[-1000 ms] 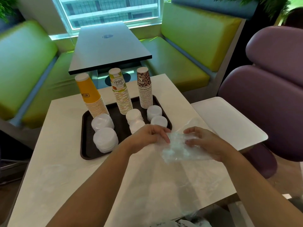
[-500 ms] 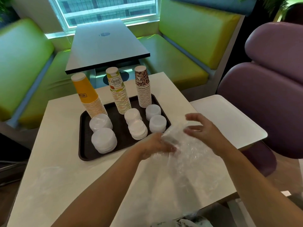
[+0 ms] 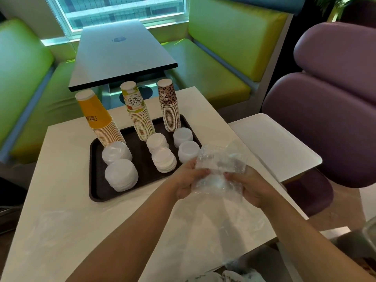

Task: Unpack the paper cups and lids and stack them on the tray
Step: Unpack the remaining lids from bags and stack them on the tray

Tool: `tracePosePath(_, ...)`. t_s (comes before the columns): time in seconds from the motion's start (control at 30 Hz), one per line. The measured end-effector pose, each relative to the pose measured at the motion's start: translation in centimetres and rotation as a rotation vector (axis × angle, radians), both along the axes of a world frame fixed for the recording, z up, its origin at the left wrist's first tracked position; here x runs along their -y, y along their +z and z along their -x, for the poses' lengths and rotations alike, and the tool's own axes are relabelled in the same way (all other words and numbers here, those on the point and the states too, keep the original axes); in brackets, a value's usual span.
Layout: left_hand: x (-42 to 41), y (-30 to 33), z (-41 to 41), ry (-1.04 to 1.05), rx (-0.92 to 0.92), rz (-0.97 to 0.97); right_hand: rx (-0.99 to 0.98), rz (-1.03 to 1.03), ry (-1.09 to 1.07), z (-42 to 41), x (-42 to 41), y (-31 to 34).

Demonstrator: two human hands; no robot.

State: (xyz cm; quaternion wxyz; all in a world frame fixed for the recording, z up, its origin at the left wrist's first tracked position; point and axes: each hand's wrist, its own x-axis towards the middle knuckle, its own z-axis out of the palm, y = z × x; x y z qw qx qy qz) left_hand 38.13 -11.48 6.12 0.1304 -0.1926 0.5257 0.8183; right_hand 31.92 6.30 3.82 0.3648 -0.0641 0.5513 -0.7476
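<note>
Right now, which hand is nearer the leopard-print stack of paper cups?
Left. The left hand sits just below and slightly right of the leopard-print stack of paper cups; the right hand is farther right.

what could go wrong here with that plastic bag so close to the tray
Both the left hand and the right hand grip a crumpled clear plastic bag right beside the dark tray. A sweep of bag or hands could knock over the nearest lid stacks. The tall orange cup stack already looks tilted, so a jolt to the white table might topple it.
</note>
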Motion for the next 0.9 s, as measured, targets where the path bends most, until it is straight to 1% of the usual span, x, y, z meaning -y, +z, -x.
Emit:
tracePosePath(0.1,-0.1,0.0,0.3,-0.016,-0.022,-0.071,0.009,0.101,-0.057,0.1,-0.4,0.2)
tracePosePath(0.23,-0.8,0.5,0.9,0.000,-0.034,-0.083,-0.021,0.216,-0.094,0.0,-1.0,0.1)
tracePosePath(0.3,-1.3,0.8,1.1,-0.041,-0.075,-0.077,-0.037,0.235,-0.079,0.0,-1.3,0.1)
tracePosePath(0.4,-1.8,1.0,1.6,-0.079,-0.100,-0.067,0.008,0.284,0.001,0.3,-2.2,0.3)
tracePosePath(0.47,-2.0,0.9,2.0,-0.094,-0.094,-0.047,0.022,0.255,0.016,0.6,-3.4,0.6)
tracePosePath(0.53,-2.2,0.6,2.4,-0.116,-0.101,-0.006,0.120,0.211,-0.056,0.7,-4.5,0.8)
tracePosePath(0.57,-2.4,0.4,2.7,-0.136,-0.113,0.043,0.192,0.218,-0.095,0.6,-5.0,1.0)
tracePosePath(0.63,-2.8,0.3,3.0,-0.180,-0.150,0.158,0.248,0.207,-0.134,0.4,-5.4,1.2)
tracePosePath(0.7,-3.6,0.4,3.5,-0.220,-0.175,0.216,0.233,0.191,-0.136,0.1,-5.8,1.4)
tracePosePath(0.83,-5.4,0.8,4.6,-0.271,-0.203,0.270,0.227,0.065,-0.041,0.1,-7.5,1.0)
tracePosePath(0.9,-6.1,0.9,5.3,-0.302,-0.217,0.318,0.192,0.008,-0.031,0.2,-8.6,0.7)
